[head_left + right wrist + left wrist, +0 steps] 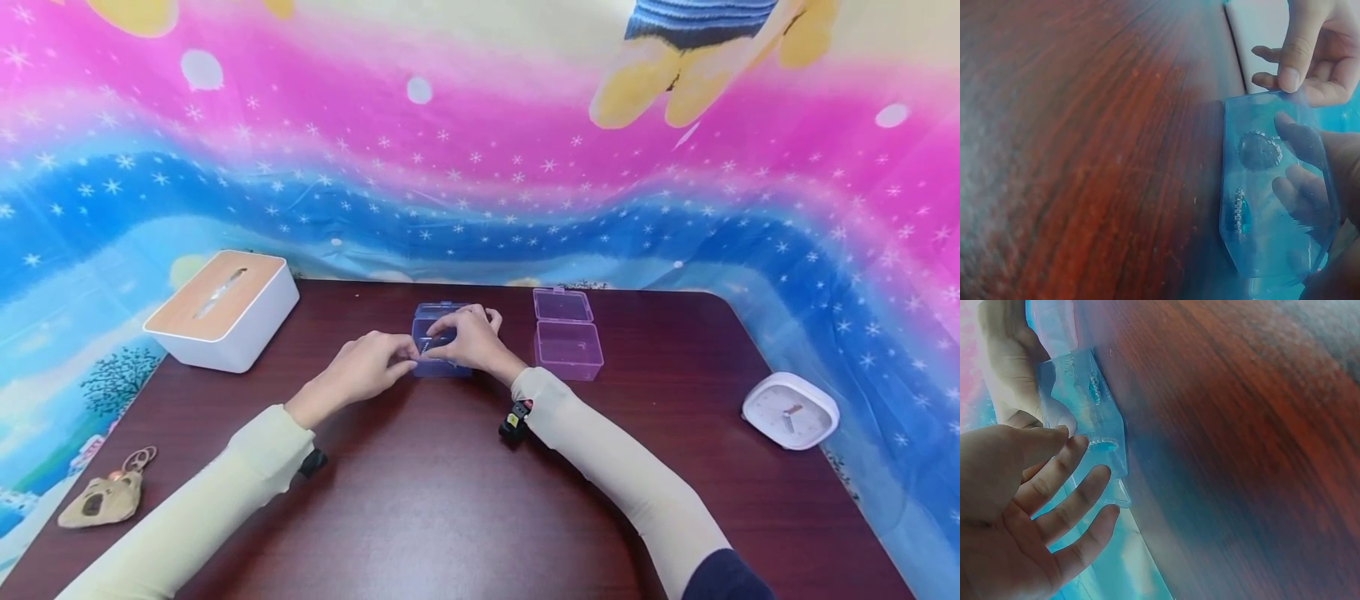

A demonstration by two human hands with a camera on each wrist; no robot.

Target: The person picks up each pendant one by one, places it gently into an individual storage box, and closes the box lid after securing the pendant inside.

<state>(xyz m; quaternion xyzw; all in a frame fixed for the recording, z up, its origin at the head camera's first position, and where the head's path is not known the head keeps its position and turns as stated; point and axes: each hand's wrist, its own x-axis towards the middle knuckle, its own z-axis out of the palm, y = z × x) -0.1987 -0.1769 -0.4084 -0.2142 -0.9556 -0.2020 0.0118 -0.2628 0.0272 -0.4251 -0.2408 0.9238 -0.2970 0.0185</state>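
Note:
A see-through blue box (442,367) stands on the table with its lid folded back. My left hand (365,365) is at its left end, thumb and forefinger pinching the rim near the front corner. The other left fingers spread loosely, as the left wrist view shows. My right hand (474,337) reaches into the box from above, with thumb and fingers apart and nothing clearly held between them. Through the wall, a rounded sparkly piece of jewellery (1260,151) and a narrow sparkly piece with a blue part (1241,212) show inside. Their exact kind is unclear.
A see-through pink box (568,354) with its lid back stands right of the blue one. A white tissue box with wooden top (225,308) sits at back left, a plush keychain (105,497) at front left, and a white clock (791,412) at right.

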